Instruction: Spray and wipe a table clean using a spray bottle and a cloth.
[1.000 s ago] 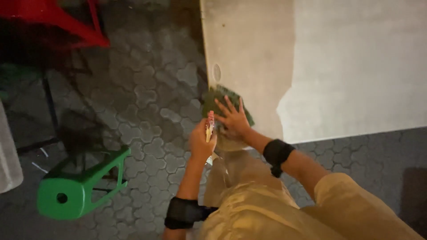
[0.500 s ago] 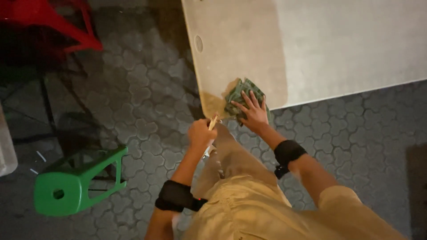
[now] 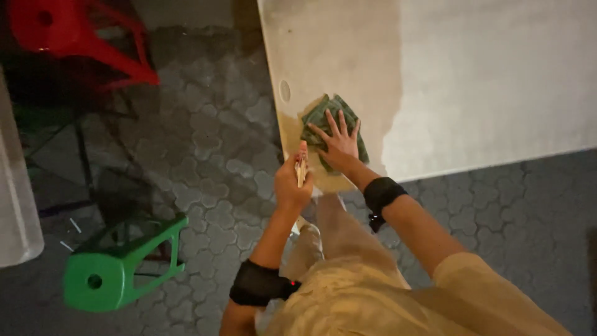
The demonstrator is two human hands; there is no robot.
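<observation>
Head view: your right hand [image 3: 341, 144], fingers splayed flat, presses the folded green cloth [image 3: 329, 124] near the pale tabletop [image 3: 497, 81] corner, so keep the palm flat, while your left hand [image 3: 292, 182] grips a small pale object [image 3: 301, 168] at the table edge.

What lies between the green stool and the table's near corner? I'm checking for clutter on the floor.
In the head view, only bare paving separates the green stool from the table.

green stool [image 3: 118, 270] tipped on paving, red stool [image 3: 74, 37] beyond
</observation>
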